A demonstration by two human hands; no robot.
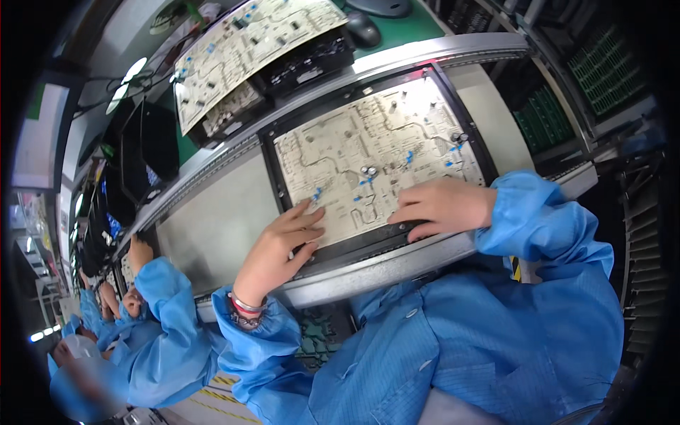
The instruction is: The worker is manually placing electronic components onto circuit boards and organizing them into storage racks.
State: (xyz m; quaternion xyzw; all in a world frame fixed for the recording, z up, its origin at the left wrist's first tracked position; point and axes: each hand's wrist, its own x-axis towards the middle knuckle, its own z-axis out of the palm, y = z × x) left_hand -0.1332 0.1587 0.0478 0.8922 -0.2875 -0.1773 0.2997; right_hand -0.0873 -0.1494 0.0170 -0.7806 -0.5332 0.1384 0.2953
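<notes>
A cream-coloured circuit board (333, 152) lies flat in a black carrier frame (272, 161) in front of me. Small blue parts and a few round capacitors (368, 171) stand up from it. My left hand (280, 244) rests over the board's near left corner, fingers spread and nothing seen in them. Over the near right part of the board, my right hand (445, 205) lies with its fingers stretched out and the thumb apart by the frame's near edge. Both hands look open; what is under the fingertips is hidden.
The frame sits on a conveyor with metal rails (382, 273). Behind it, another populated board (262, 42) lies on black bins (304, 64), near a black mouse (363, 30). At left, co-workers in blue sleeves (166, 290) work along the line. Green boards stand in racks (602, 71) at right.
</notes>
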